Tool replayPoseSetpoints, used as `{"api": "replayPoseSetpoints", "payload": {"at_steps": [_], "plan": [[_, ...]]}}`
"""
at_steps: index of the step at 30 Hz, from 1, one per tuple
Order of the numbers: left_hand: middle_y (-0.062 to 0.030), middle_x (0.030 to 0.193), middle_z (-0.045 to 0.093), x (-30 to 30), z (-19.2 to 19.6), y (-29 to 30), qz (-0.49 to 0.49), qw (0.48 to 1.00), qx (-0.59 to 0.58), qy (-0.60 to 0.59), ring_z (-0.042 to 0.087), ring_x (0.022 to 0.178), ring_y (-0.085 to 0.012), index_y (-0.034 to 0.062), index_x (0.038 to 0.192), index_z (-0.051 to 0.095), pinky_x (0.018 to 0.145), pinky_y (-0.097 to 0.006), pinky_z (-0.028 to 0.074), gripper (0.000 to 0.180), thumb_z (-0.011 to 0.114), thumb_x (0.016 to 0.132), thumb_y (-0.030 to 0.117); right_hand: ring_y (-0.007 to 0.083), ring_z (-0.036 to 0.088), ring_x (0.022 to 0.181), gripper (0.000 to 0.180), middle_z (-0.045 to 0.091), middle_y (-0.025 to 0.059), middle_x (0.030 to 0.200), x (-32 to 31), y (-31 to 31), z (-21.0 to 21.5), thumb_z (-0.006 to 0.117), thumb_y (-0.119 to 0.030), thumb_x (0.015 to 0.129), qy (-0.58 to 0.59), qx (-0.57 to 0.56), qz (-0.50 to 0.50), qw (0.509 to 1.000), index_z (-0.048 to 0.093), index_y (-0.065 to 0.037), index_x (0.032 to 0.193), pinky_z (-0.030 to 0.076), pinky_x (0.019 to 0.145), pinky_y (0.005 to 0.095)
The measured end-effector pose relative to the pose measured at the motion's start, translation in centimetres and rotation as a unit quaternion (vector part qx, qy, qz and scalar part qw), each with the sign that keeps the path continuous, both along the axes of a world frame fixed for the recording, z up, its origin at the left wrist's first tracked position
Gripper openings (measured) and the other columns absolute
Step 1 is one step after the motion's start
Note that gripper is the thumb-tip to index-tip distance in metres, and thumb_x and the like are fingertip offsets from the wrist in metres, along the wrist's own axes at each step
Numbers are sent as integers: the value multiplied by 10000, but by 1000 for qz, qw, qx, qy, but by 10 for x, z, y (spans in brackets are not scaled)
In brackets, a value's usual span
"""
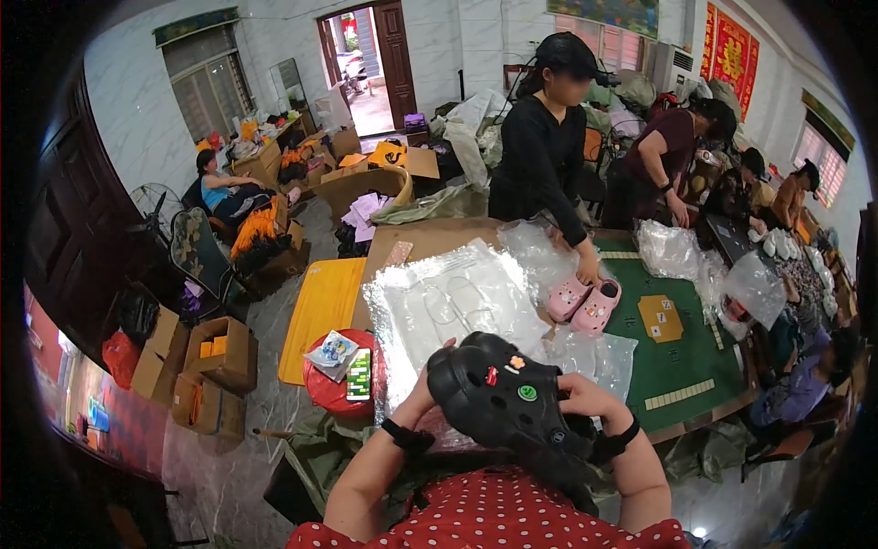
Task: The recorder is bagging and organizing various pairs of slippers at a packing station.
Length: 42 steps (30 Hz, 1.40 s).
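Observation:
Between my hands, close to my body, is a pair of black clogs with vent holes and small coloured charms on top, among them a round green one. My left hand grips their left side, its fingers partly hidden behind the toe. On the right, my right hand closes on the clogs near the heel opening. Beyond them, a flat stack of clear plastic bags covers the table's near left part. Across the table, a co-worker's hand touches a pair of pink clogs.
To my left, a red round stool carries a phone and a small packet, beside a yellow board. A green mahjong tabletop with rows of tiles lies at right. Cardboard boxes stand on the floor. Other people work farther right.

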<state>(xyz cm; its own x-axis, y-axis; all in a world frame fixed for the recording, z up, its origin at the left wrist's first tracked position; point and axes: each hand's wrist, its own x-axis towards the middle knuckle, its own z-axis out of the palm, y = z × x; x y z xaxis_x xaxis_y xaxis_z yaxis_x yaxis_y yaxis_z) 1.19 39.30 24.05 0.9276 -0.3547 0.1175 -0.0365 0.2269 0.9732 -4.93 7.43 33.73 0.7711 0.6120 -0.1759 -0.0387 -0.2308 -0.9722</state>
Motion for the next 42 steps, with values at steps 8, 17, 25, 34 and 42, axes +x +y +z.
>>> {"api": "replayPoseSetpoints", "payload": {"at_steps": [8, 17, 25, 34, 42], "plan": [[-69, 988, 689, 13, 21, 17, 62, 990, 129, -7, 629, 906, -126, -4, 1067, 680, 815, -255, 487, 203, 640, 909, 118, 159, 625, 790, 299, 677, 97, 830, -12, -14, -28, 712, -175, 755, -103, -118, -75, 985, 651, 11, 981, 497, 737, 328], [-116, 964, 621, -4, 64, 12, 84, 933, 303, -172, 627, 894, -255, 63, 1047, 648, 756, -323, 504, 168, 613, 882, 68, 259, 635, 773, 337, 660, 162, 829, -24, -20, -26, 747, -206, 703, -296, -139, -65, 943, 645, 15, 936, 483, 710, 367], [-112, 916, 520, -31, 36, 17, 236, 688, 598, -336, 563, 836, -293, 118, 1050, 615, 675, -384, 490, 352, 564, 722, 2, 230, 637, 1034, 414, 690, 133, 1093, -52, -27, 5, 697, -74, 717, -174, -48, -138, 974, 642, -3, 1121, 458, 932, 334], [-128, 980, 500, -23, 19, 40, 219, 681, 626, -310, 524, 942, -303, 122, 1132, 594, 689, -397, 495, 400, 657, 738, 99, 152, 596, 1035, 384, 693, 76, 1116, -60, -39, -13, 666, -12, 717, -136, -16, -157, 978, 655, 9, 1100, 451, 928, 322], [-168, 1015, 506, -19, 44, 25, 205, 647, 663, -317, 508, 938, -324, 138, 1451, 364, 744, -398, 486, 907, 802, 663, 239, 179, 614, 1058, 395, 689, 103, 1128, -47, -17, 5, 681, -23, 729, -144, -25, -55, 988, 645, 19, 1120, 449, 947, 341]]}}
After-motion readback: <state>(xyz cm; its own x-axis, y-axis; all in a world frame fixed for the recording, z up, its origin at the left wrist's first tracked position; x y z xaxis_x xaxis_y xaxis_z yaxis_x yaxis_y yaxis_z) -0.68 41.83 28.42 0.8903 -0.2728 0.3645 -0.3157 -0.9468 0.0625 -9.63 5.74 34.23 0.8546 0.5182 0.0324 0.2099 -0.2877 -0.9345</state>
